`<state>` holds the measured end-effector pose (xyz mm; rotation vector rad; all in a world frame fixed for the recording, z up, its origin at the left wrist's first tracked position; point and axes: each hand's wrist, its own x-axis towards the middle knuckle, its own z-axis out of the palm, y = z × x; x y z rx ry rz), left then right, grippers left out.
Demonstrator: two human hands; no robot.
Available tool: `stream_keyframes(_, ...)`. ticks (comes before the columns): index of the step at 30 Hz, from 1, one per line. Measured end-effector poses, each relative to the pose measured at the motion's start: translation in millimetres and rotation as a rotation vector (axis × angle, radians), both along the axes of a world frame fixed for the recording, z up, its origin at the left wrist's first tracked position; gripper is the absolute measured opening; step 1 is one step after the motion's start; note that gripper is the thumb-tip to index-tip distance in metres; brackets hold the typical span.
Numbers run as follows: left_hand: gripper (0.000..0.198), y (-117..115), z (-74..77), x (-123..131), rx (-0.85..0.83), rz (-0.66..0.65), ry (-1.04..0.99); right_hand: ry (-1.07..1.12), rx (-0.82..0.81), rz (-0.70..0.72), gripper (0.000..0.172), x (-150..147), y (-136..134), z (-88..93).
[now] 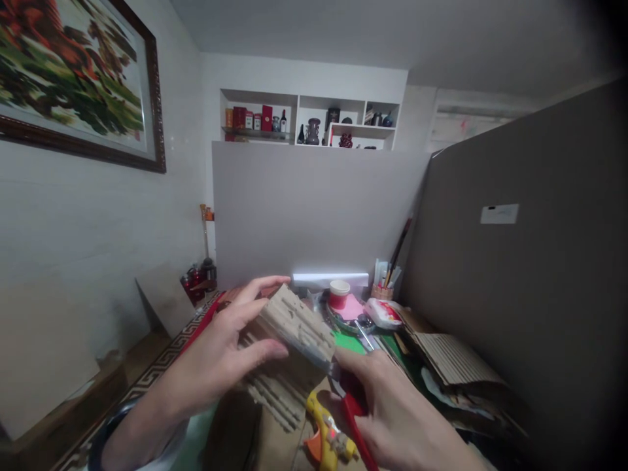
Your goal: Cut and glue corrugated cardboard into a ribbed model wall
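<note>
My left hand (226, 347) grips a piece of corrugated cardboard (299, 327) by its left side, thumb in front and fingers behind. The cardboard is tilted, with torn, ridged layers on its faces. In my right hand (392, 405) are red-handled scissors (356, 422), their metal part close to the cardboard's lower right edge. Whether the blades touch it or are on either side of it cannot be made out. Below the cardboard lies a yellow glue gun (321, 435) with an orange trigger, partly hidden by the right hand.
Behind the hands stand a red-and-white paper cup (339, 294), a pink sheet (351, 307) and a white plastic pack (383, 314). A pen holder (383, 291) is at the back right. Cardboard sheets (456, 358) are stacked at right. Grey panels (318, 209) enclose the table's back and right.
</note>
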<state>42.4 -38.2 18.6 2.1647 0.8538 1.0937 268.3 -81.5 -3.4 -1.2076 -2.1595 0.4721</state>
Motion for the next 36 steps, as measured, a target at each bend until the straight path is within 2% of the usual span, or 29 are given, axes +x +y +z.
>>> stream_keyframes(2,0.041,-1.0,0.3,-1.5,-0.023,-0.022,-0.004,0.059,-0.064,0.011,0.026,-0.4,2.2,-2.3)
stream_keyframes(5,0.043,-1.5,1.9,-4.9,-0.040,-0.053,-0.007,0.228,-0.257,0.101,0.029,1.8,4.8,-5.3)
stream_keyframes(7,0.044,-0.7,3.2,-6.3,-0.037,-0.046,-0.003,0.443,-0.356,0.146,0.029,6.8,3.2,-4.5)
stream_keyframes(9,0.041,0.3,4.0,-5.9,-0.039,-0.022,-0.009,0.658,-0.369,0.127,0.031,13.6,-1.1,-1.0)
stream_keyframes(11,0.034,0.6,3.8,-4.0,-0.059,-0.012,-0.027,0.726,-0.331,0.034,0.034,19.3,-5.8,3.8)
stream_keyframes(13,0.031,-0.4,2.9,-1.1,-0.104,-0.018,-0.046,0.673,-0.294,-0.054,0.034,21.0,-9.1,7.6)
stream_keyframes(15,0.029,-2.1,1.7,2.1,-0.151,-0.038,-0.055,0.594,-0.180,-0.115,0.030,18.7,-10.0,8.6)
stream_keyframes(20,0.028,-3.5,-1.9,11.4,-0.129,0.011,-0.049,0.360,0.296,-0.144,0.008,7.9,-6.5,-2.1)
stream_keyframes(25,0.027,-4.5,-6.4,23.2,-0.123,0.057,0.017,0.296,0.483,-0.161,0.024,1.6,1.9,-13.3)
stream_keyframes(29,0.035,-5.9,-11.4,29.5,-0.106,0.044,0.047,0.193,0.710,-0.169,0.020,-2.4,8.1,-14.0)
stream_keyframes(32,0.042,-5.6,-14.5,32.4,-0.145,0.022,0.051,0.162,0.762,-0.191,0.019,-4.7,8.3,-14.9)
stream_keyframes(36,0.033,-7.1,-15.8,33.8,-0.167,-0.008,0.035,0.311,0.558,-0.150,0.016,-5.4,6.8,-17.3)
